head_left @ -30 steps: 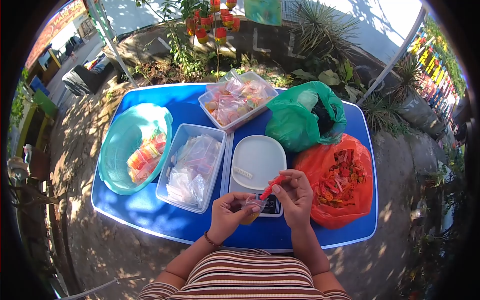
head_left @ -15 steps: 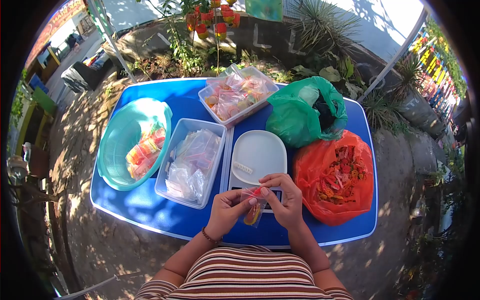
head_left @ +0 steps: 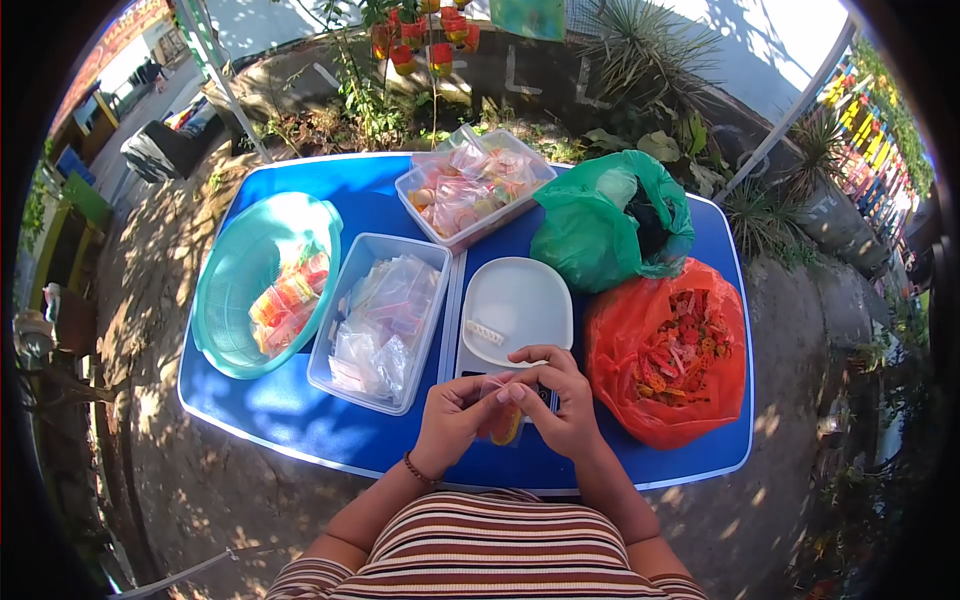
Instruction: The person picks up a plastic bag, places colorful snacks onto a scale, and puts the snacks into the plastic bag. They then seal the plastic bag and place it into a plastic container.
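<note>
Between my two hands is a small clear zip bag (head_left: 506, 428) with yellow and reddish pieces inside. My left hand (head_left: 452, 418) pinches the bag's upper left part with thumb and fingers. The fingers of my right hand (head_left: 562, 402) close on its upper right edge, close to my left fingertips. Just beyond them is a white kitchen scale (head_left: 530, 285), its display partly covered by my right hand. A small pale strip (head_left: 484, 332) lies on the scale's tray.
On the blue table (head_left: 265, 425) stand a turquoise basket (head_left: 235, 290) with filled bags, a tub (head_left: 398, 408) of clear bags, and another tub (head_left: 475, 238) of filled bags. To the right are a green plastic bag (head_left: 570, 240) and a red bag (head_left: 625, 390) holding red-orange pieces.
My right fingers have shifted left along the bag's top edge toward my left fingers, covering more of it. The view has shifted very slightly.
</note>
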A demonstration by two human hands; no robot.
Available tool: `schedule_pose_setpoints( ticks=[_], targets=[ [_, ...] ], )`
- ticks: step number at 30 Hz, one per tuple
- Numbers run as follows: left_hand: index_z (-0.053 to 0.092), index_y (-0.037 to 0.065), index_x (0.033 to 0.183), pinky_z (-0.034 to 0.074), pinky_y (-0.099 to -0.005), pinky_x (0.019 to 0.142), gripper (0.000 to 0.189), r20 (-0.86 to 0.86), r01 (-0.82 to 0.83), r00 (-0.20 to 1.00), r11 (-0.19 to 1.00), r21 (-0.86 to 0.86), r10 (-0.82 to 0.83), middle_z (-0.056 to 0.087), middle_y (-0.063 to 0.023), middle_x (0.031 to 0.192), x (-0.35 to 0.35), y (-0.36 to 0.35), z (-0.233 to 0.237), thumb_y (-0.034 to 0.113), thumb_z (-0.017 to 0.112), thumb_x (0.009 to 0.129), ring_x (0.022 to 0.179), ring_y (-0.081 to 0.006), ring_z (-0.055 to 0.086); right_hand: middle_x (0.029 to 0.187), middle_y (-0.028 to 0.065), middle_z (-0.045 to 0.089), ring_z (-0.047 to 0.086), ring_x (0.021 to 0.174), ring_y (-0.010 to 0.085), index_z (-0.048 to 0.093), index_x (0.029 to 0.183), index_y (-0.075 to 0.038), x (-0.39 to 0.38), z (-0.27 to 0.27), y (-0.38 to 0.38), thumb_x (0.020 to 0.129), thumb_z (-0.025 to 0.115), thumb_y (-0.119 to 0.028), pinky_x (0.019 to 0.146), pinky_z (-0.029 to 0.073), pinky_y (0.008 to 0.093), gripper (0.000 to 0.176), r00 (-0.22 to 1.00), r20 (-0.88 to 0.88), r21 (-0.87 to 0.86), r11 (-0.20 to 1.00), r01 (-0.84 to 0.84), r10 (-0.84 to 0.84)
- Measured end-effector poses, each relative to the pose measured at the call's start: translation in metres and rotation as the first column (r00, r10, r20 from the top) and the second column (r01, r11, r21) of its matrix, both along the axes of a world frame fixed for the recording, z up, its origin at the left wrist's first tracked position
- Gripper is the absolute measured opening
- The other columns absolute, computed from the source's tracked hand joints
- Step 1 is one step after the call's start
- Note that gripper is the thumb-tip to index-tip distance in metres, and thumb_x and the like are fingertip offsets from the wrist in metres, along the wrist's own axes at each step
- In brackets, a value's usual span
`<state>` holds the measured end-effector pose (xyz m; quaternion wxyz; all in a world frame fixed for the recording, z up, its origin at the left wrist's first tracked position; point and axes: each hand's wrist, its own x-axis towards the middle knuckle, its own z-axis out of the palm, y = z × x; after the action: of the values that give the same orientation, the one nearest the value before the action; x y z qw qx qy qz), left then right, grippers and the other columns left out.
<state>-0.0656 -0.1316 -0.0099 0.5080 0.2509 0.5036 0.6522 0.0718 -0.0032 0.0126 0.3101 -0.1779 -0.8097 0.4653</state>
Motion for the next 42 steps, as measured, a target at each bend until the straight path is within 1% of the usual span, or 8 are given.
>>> schedule_pose_setpoints(
  ticks=[4,7,10,14,23,30,36,42],
  targets=[
    [0.073,-0.002,0.115,0.049,-0.0184,0.060,0.030,-0.016,-0.021,1.000,1.000,0.016,0.021,0.074,-0.0035,0.088,0.000,0.000,0.001,0.023,0.073,0.098,0.070,-0.0019,0.061,0.114,0.0102,0.069,0.060,0.108,0.0238,0.078,0.097,-0.007,-0.003,0.000,0.009,0.092,0.069,-0.015,0.093,0.044,0.0374,0.013,0.995,-0.062,0.029,0.996,-0.082,0.084],
    [0.073,-0.002,0.115,0.046,-0.0177,0.057,0.029,-0.055,-0.150,0.987,0.987,0.057,0.153,0.075,-0.0044,0.088,0.006,0.005,-0.011,0.022,0.072,0.098,0.066,-0.0012,0.059,0.113,0.0079,0.067,0.060,0.103,0.0246,0.078,0.101,-0.007,-0.015,-0.012,0.009,0.090,0.070,-0.013,0.088,0.047,0.0375,0.014,0.965,-0.019,-0.302,0.922,0.243,-0.261],
    [0.072,-0.002,0.115,0.049,-0.0182,0.061,0.027,0.018,-0.130,0.991,0.991,0.001,0.130,0.076,-0.0068,0.092,0.001,0.001,-0.009,0.020,0.071,0.099,0.070,-0.0033,0.063,0.110,0.0068,0.066,0.060,0.097,0.0265,0.077,0.101,-0.007,-0.029,-0.026,0.022,0.087,0.071,-0.010,0.083,0.049,0.0388,0.016,0.930,0.113,0.385,0.878,0.284,-0.350],
    [0.072,-0.002,0.114,0.051,-0.0185,0.065,0.025,0.054,-0.139,0.989,0.990,0.013,0.138,0.077,-0.0084,0.094,-0.001,0.000,-0.005,0.017,0.071,0.098,0.073,-0.0052,0.066,0.106,0.0061,0.067,0.059,0.096,0.0279,0.077,0.098,-0.006,-0.047,-0.043,0.019,0.081,0.075,-0.008,0.082,0.050,0.0391,0.017,0.924,0.143,0.491,0.836,0.246,-0.356],
    [0.072,-0.003,0.110,0.055,-0.0230,0.063,0.023,-0.030,-0.170,0.985,0.985,0.017,0.170,0.078,-0.0142,0.098,-0.007,-0.003,-0.010,0.013,0.075,0.094,0.078,-0.0114,0.072,0.106,0.0074,0.068,0.066,0.086,0.0170,0.075,0.106,-0.002,-0.022,-0.029,0.026,0.088,0.074,-0.001,0.077,0.051,0.0279,0.018,0.971,-0.036,-0.253,0.942,0.219,-0.235],
    [0.074,-0.004,0.110,0.058,-0.0234,0.072,0.030,-0.044,-0.118,0.992,0.993,0.027,0.119,0.077,-0.0098,0.092,-0.002,0.002,-0.004,0.013,0.083,0.087,0.079,-0.0094,0.071,0.097,0.0049,0.068,0.065,0.089,0.0105,0.069,0.099,0.004,0.004,0.008,0.012,0.090,0.074,0.004,0.081,0.050,0.0232,0.010,0.917,-0.334,-0.480,0.877,0.032,-0.216],
    [0.074,-0.004,0.110,0.058,-0.0232,0.070,0.031,-0.084,-0.086,0.992,0.995,0.044,0.089,0.077,-0.0091,0.090,0.001,0.004,-0.001,0.014,0.083,0.087,0.077,-0.0088,0.071,0.089,0.0063,0.071,0.066,0.080,0.0113,0.070,0.093,0.000,0.014,0.003,0.020,0.084,0.078,0.004,0.072,0.052,0.0250,0.013,0.981,-0.171,-0.139,0.988,0.074,-0.097],
    [0.074,-0.004,0.112,0.056,-0.0218,0.071,0.030,-0.042,-0.030,0.999,0.999,0.019,0.031,0.076,-0.0074,0.091,0.001,0.003,-0.006,0.019,0.079,0.092,0.079,-0.0080,0.069,0.086,0.0069,0.071,0.066,0.078,0.0143,0.071,0.091,-0.001,0.011,0.006,0.013,0.081,0.080,0.001,0.070,0.051,0.0267,0.013,0.998,-0.059,-0.263,0.965,0.019,-0.036]
  ],
)
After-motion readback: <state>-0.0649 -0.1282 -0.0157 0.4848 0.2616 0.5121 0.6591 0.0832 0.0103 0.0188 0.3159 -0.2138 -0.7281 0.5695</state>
